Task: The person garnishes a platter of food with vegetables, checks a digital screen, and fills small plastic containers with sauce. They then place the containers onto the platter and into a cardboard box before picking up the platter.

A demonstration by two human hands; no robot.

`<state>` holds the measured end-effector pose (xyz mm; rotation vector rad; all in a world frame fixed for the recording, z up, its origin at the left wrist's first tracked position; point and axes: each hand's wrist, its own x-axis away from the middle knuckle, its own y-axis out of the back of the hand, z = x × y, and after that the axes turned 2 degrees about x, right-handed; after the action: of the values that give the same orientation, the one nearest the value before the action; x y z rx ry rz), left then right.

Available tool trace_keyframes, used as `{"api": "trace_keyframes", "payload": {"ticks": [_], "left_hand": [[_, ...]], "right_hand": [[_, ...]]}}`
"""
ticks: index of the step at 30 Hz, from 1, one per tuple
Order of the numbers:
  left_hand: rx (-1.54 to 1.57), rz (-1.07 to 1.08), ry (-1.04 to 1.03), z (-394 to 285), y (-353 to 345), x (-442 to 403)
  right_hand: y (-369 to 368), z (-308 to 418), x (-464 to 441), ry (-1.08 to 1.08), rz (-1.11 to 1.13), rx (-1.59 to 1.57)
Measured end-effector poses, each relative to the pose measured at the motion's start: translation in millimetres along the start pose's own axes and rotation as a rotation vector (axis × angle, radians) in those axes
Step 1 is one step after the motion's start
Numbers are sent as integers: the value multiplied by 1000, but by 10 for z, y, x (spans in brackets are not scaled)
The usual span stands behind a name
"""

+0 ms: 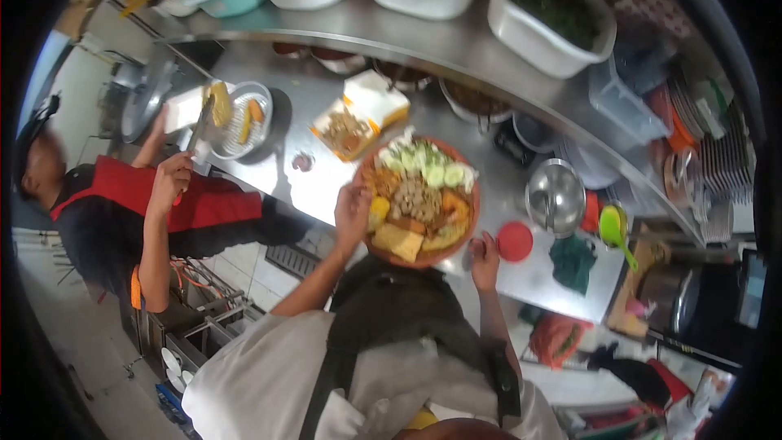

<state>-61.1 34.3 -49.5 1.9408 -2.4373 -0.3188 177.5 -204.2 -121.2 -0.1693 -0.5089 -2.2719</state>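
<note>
A round clay-coloured platter (473, 230) sits at the counter's front edge, before my body. It carries sliced cucumber (440, 173), shredded greens, a brown chopped filling (415, 200) in the middle, yellow pieces (379, 213) and a pale folded slab (397, 239). At the platter's left rim is my left hand (352, 216), its fingers bent together; whether they pinch food or the rim is hidden. Just off the lower right rim, my right hand (485, 261) has its fingers loosely apart, with nothing visible in them. Beside it lies a round red lid (514, 242).
Behind the platter stands an open takeaway box (342, 134) with food. A steel bowl (555, 195), green cloth (573, 263) and green spoon (617, 236) are right. White tubs (550, 16) line the overhead shelf. Left, a co-worker (155, 195) holds tongs and a white box.
</note>
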Motion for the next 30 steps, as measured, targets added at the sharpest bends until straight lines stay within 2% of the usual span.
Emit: {"api": "trace_keyframes", "payload": {"ticks": [2,4,6,7,9,10,12,15,16,17,19,21,24,25,27,28,30], "left_hand": [[-73,-192,98,29,-60,147],[-151,-187,238,632,69,193],[36,-100,363,526,172,121],[92,-83,469,184,213,42],[-17,-94,491,112,347,-82],[-125,-95,513,205,444,-161],[-251,-143,319,632,606,-264],[-274,-149,95,727,676,-536],[-261,-128,49,644,722,-541],[-173,-72,77,503,740,-582],[12,5,91,70,707,-889],[170,137,22,-69,663,-1100],[334,216,-52,-130,554,-1320],[310,222,-80,-155,545,-1358],[324,239,-72,-327,602,-1329],[362,251,-38,-397,663,-1275],[395,299,14,-56,736,-1174]], "right_hand": [[-61,158,-237,-224,145,-227],[-143,546,-369,-238,124,-213],[-160,881,-407,-268,123,-206],[-151,997,-419,-285,132,-204],[-144,1327,-390,-301,100,-140],[-177,1335,-520,-189,139,17],[-172,1202,-671,-9,202,331],[-328,1860,-717,510,319,708],[-420,2252,-677,435,392,724],[-571,2711,-588,455,406,571],[-840,3572,-553,473,617,154],[-1030,4601,-558,876,534,210],[-1535,5844,-1006,1151,366,291],[-1751,6111,-1315,1152,350,394],[-2143,6425,-1951,1066,391,834],[-2316,6541,-2106,814,533,1005],[-2517,6543,-2272,842,690,1307]]}}
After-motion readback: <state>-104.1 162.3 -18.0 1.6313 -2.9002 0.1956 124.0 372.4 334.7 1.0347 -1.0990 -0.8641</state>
